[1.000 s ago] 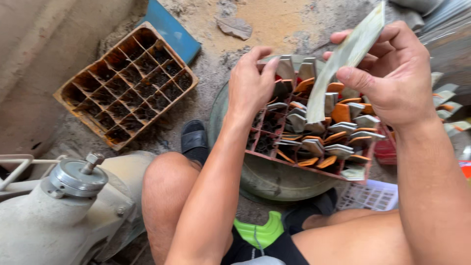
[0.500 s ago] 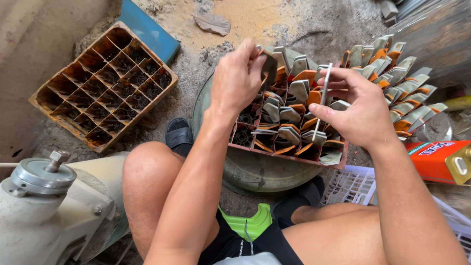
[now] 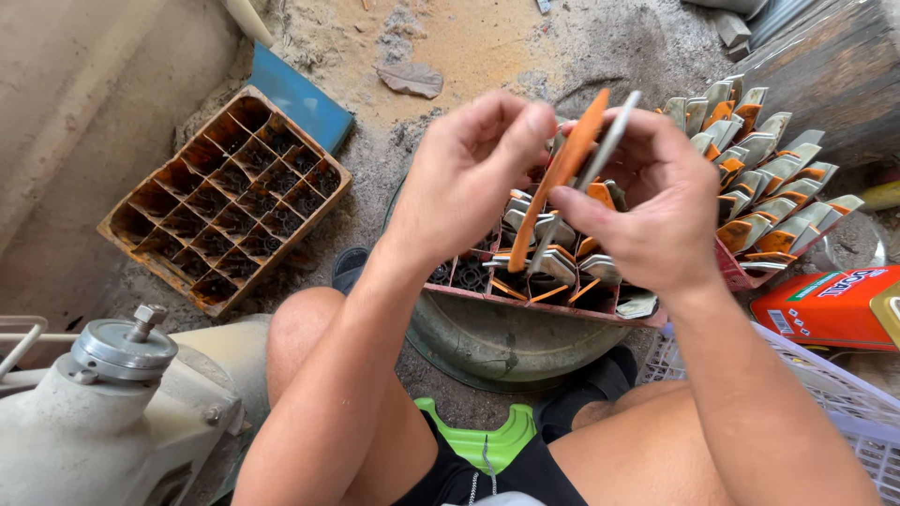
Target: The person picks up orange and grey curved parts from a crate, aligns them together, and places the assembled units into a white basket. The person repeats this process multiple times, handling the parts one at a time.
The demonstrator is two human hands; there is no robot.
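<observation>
A seated person's bare knees frame the bottom of the view, with a grey metal machine housing point(image 3: 103, 412) at eight o'clock and a white plastic basket point(image 3: 834, 394) at four o'clock.

Just above centre, the two hands meet over a red compartment crate point(image 3: 562, 305) that rests on a round green basin point(image 3: 497, 342). The left hand point(image 3: 469, 178) is closed in a pinch, thumb and fingertips gripping the upper end of an orange strip point(image 3: 560, 178). The right hand point(image 3: 656, 211) is likewise closed, fingers curled around a thin grey metal strip point(image 3: 600, 155) that lies flat against the orange one. Both strips run on one long axis, from one o'clock down toward seven o'clock, their lower ends pointing into the crate's cells directly beneath the hands. Neither hand is clearly nearer the crate; whether the lower tips touch the pieces already standing there cannot be told.

The crate's cells hold more grey-and-orange pieces, and a second fan of them point(image 3: 759, 178) spreads at two o'clock. An orange carton point(image 3: 825, 305) lies at three o'clock.

Farther off, at ten o'clock, an orange grid crate point(image 3: 225, 197) with empty cells sits on sandy ground, a blue board point(image 3: 300, 98) just beyond it.
</observation>
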